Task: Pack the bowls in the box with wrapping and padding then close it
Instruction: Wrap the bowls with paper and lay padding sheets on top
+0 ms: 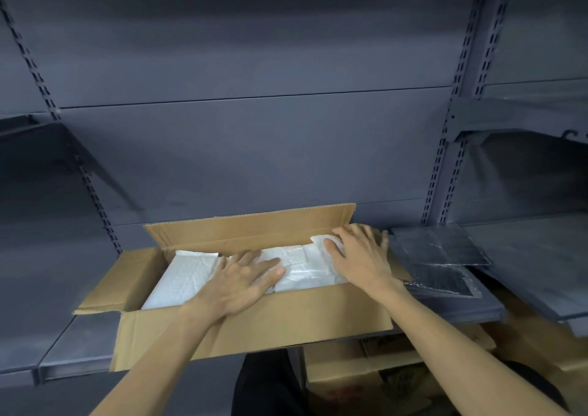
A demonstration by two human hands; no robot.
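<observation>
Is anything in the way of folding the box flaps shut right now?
Yes: both hands, left hand and right hand, lie flat on the white padding inside the box, across the opening. Nothing else visible blocks the flaps.

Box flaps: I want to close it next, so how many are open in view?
3: far flap standing up, left flap folded outward, near flap hanging toward the person. The right one may be hidden.

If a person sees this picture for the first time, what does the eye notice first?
First, the open cardboard box on the grey shelf, filled with white padding. Next, the two hands pressing flat on that padding: the left hand mid-box, the right hand at its right end.
</observation>
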